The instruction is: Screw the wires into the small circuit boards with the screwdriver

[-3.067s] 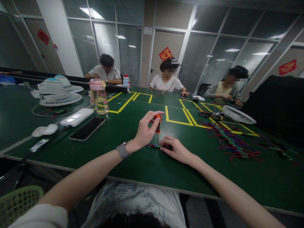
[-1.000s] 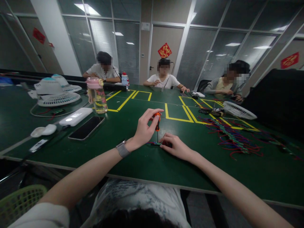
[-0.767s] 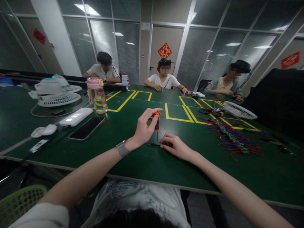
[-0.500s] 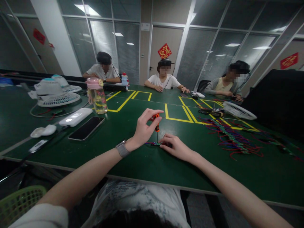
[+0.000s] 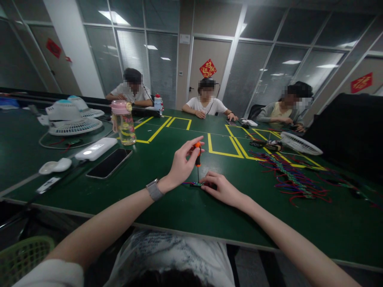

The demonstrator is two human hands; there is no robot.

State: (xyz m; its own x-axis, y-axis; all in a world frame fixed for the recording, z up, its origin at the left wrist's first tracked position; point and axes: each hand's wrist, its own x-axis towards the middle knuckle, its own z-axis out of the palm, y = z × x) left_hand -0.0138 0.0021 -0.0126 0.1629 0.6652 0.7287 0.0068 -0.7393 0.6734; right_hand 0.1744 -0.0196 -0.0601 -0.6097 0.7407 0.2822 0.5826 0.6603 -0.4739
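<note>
Head view: the left hand (image 5: 183,160) has shifted its fingers on the orange-black screwdriver (image 5: 198,161), pinching the upright handle, which suggests turning. The tip appears to meet the green circuit board (image 5: 195,184), near centre; the right hand (image 5: 222,189) pinches its right end.

Light is dim, with glare on the glass partitions (image 5: 163,73) and stretched edges.
</note>
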